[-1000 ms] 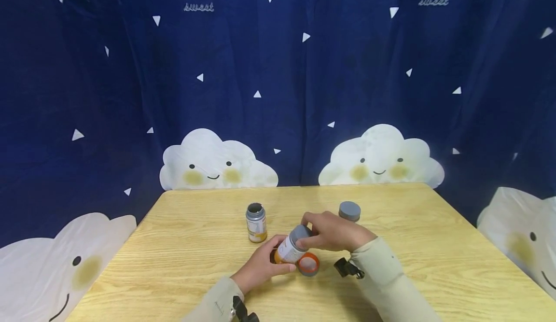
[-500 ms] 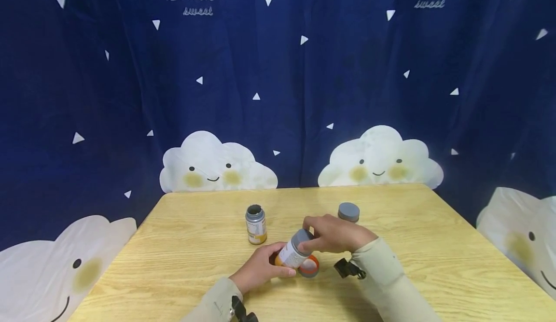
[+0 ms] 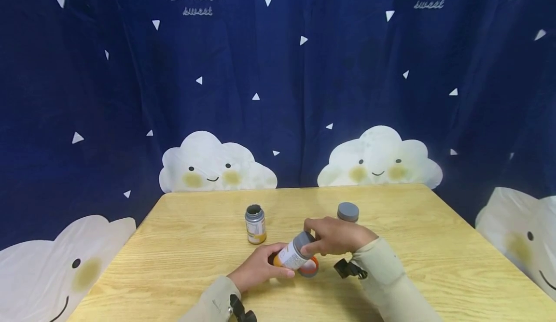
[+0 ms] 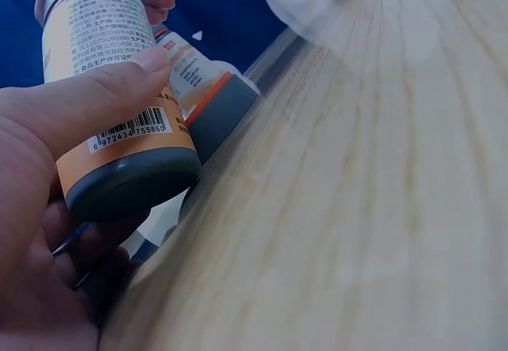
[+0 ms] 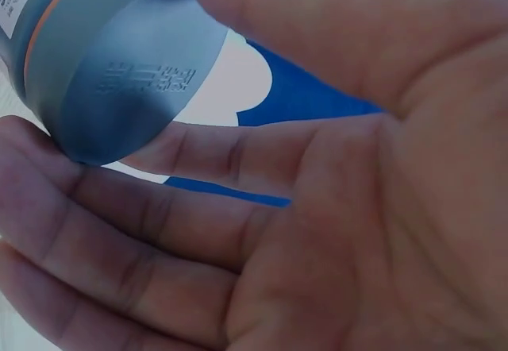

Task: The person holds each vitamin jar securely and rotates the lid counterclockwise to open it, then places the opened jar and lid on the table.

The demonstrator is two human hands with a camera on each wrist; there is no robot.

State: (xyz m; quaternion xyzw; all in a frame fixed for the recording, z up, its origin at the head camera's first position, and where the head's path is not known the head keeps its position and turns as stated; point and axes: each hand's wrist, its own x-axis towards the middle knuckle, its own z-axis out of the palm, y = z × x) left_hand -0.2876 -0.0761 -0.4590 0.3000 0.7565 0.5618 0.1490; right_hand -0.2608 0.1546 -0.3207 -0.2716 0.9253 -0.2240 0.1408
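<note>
Tilted over the table, a supplement bottle (image 3: 290, 256) with a white and orange label is gripped around its lower body by my left hand (image 3: 259, 270). In the left wrist view its barcode and dark base (image 4: 135, 183) show beside the thumb. The grey cap (image 3: 302, 240) sits on its upper end, which leans right, and my right hand (image 3: 338, 235) pinches that cap between thumb and fingers. Raised lettering marks the cap's top (image 5: 147, 81) in the right wrist view. Just below the bottle, an upturned grey cap (image 3: 308, 274) with an orange inner ring lies on the table, partly covered.
An uncapped bottle (image 3: 256, 226) stands upright behind my left hand, its mouth open. Behind my right hand is another grey cap (image 3: 348, 211); what is under it is mostly hidden. The wooden table (image 3: 195, 245) ends at a dark blue curtain (image 3: 243, 47).
The bottle and both hands have shifted slightly down and right. The right hand keeps its pinch on the cap, and the left hand its grip. The head view has tilted a little.
</note>
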